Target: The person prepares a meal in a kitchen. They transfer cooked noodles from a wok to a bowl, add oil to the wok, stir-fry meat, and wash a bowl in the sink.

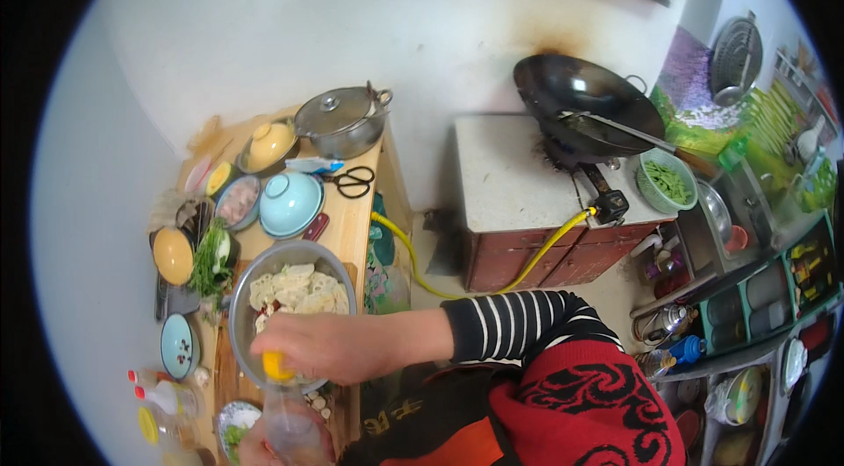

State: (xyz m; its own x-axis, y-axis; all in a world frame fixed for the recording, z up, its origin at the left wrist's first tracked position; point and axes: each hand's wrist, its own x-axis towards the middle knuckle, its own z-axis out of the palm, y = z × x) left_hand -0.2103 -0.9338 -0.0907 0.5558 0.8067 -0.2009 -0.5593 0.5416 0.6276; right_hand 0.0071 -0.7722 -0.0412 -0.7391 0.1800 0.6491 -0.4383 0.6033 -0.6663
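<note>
My right hand [330, 342], reaching in from a striped sleeve, has its fingers around the yellow cap [277, 366] of a clear plastic bottle [290, 423]. Below it, my left hand [254, 445] grips the bottle's body, partly cut off by the lower picture edge. Just beyond the hands stands a metal basin [239, 308] holding sliced lotus root [303, 291] with some red bits. The right hand covers part of its near rim. Beside the bottle, a patterned plate [227, 414] bears chopped greens and something white.
Along the wooden table are a lidded pot [343, 126], scissors [355, 182], an upturned blue bowl [290, 202], a red-handled knife [316, 227], leafy herbs [211, 261] and seasoning bottles [175, 397]. A wok [587, 97] sits on the stove; a yellow hose [422, 281] hangs between table and cabinet.
</note>
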